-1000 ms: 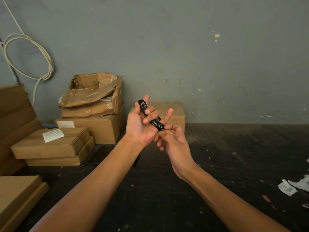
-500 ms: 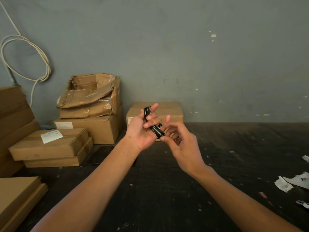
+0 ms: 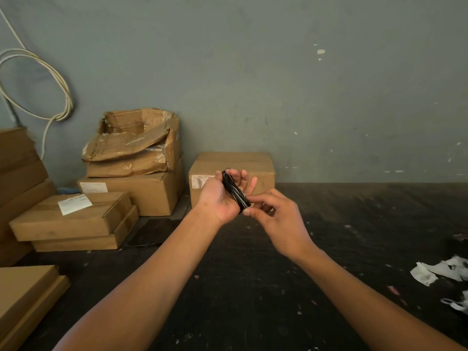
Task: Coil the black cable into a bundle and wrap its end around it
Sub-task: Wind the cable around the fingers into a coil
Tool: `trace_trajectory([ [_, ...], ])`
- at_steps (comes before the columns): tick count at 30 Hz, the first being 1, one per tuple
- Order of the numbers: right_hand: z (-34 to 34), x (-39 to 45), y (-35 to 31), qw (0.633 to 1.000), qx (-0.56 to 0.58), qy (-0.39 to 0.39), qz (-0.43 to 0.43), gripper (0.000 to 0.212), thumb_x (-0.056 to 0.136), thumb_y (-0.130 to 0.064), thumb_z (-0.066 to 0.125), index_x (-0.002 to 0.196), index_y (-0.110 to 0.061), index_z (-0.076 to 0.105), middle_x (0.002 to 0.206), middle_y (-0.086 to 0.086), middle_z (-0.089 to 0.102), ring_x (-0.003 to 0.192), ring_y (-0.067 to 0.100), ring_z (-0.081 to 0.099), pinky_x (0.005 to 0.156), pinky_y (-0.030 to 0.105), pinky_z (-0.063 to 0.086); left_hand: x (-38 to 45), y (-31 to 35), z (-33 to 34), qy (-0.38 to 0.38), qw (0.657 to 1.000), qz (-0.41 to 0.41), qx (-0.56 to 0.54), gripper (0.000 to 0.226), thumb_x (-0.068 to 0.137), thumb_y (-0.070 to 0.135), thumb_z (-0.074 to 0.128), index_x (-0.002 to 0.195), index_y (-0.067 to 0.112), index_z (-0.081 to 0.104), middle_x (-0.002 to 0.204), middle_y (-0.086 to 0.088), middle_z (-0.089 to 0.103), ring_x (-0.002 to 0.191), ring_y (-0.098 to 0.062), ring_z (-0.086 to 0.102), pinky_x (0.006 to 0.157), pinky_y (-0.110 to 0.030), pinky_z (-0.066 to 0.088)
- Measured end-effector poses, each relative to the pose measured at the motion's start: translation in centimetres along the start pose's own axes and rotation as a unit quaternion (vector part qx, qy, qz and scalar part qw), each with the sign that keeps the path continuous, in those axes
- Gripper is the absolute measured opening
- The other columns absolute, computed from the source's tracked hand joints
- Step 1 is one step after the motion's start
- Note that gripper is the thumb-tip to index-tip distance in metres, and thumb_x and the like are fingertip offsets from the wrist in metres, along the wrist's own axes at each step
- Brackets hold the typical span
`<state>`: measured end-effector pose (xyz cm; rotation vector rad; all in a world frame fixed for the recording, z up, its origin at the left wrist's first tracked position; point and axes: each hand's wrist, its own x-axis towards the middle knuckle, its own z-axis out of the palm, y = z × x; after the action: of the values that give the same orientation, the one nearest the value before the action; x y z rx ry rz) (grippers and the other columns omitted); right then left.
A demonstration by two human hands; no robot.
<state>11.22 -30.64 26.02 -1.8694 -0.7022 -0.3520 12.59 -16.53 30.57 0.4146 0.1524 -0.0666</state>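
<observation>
The black cable (image 3: pixel 234 190) is gathered into a narrow bundle of several strands, slanting from upper left to lower right in front of me. My left hand (image 3: pixel 219 198) holds the bundle across its palm, thumb pressed on one side and fingers spread behind it. My right hand (image 3: pixel 274 215) is just to the right, its thumb and fingertips pinching the lower end of the bundle. Where the cable's loose end runs is hidden between the fingers.
Cardboard boxes stand along the wall: one (image 3: pixel 233 171) directly behind my hands, a crumpled open one (image 3: pixel 134 143) stacked at left, flat ones (image 3: pixel 71 216) further left. A white cable loop (image 3: pixel 38 84) hangs on the wall. Torn white paper scraps (image 3: pixel 440 271) lie on the dark floor at right.
Both hands have dropped slightly and shifted right. My right hand has turned, from reaching under the bundle to pinching its lower end from the right side.
</observation>
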Motion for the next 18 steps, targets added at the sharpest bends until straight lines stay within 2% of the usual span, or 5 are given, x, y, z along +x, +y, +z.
trace_trajectory([
  [5,0.2,-0.1,0.6,0.991,0.095,-0.036,0.091,0.017,0.084,-0.013,0.072,0.101,-0.017,0.072,0.092,0.0,0.067,0.08,0.008,0.057,0.08,0.023,0.05,0.5,-1.1,-0.3,0.045,0.998,0.003,0.053,0.053,0.104,0.042,0.029,0.08,0.006,0.059,0.053,-0.003,0.057,0.062,-0.017,0.059,0.083,-0.039,0.055],
  [8,0.5,-0.5,1.3,0.981,0.129,-0.062,0.131,0.014,0.086,-0.012,0.071,0.099,-0.014,0.073,0.085,0.003,0.066,0.074,0.006,0.056,0.072,0.02,0.047,0.8,-1.7,-0.7,0.093,0.985,-0.018,0.141,0.058,0.104,0.044,0.026,0.086,0.003,0.063,0.052,-0.007,0.062,0.062,-0.019,0.06,0.082,-0.039,0.054],
  [11,1.0,-1.0,2.0,0.976,0.148,-0.06,0.151,0.011,0.087,-0.01,0.068,0.097,-0.015,0.072,0.079,-0.002,0.064,0.064,-0.005,0.056,0.064,0.013,0.046,0.8,-2.0,-0.7,0.122,0.957,-0.054,0.258,0.064,0.104,0.044,0.019,0.089,0.002,0.065,0.065,-0.009,0.069,0.072,-0.023,0.064,0.091,-0.039,0.049],
  [13,1.4,-1.3,2.3,0.973,0.16,-0.052,0.16,0.011,0.089,-0.009,0.067,0.096,-0.017,0.07,0.076,-0.004,0.063,0.059,-0.008,0.055,0.058,0.009,0.045,0.7,-2.0,-0.7,0.134,0.937,-0.077,0.312,0.064,0.102,0.042,0.015,0.093,0.001,0.064,0.077,-0.01,0.071,0.078,-0.024,0.065,0.086,-0.036,0.046],
  [18,2.4,-1.5,3.0,0.983,0.108,-0.032,0.145,0.017,0.089,-0.014,0.067,0.104,-0.022,0.07,0.096,0.005,0.067,0.085,0.017,0.062,0.085,0.034,0.056,1.5,-1.7,-0.6,0.174,0.931,-0.087,0.307,0.058,0.103,0.039,0.013,0.107,-0.003,0.054,0.086,-0.016,0.073,0.086,-0.029,0.069,0.102,-0.04,0.045],
])
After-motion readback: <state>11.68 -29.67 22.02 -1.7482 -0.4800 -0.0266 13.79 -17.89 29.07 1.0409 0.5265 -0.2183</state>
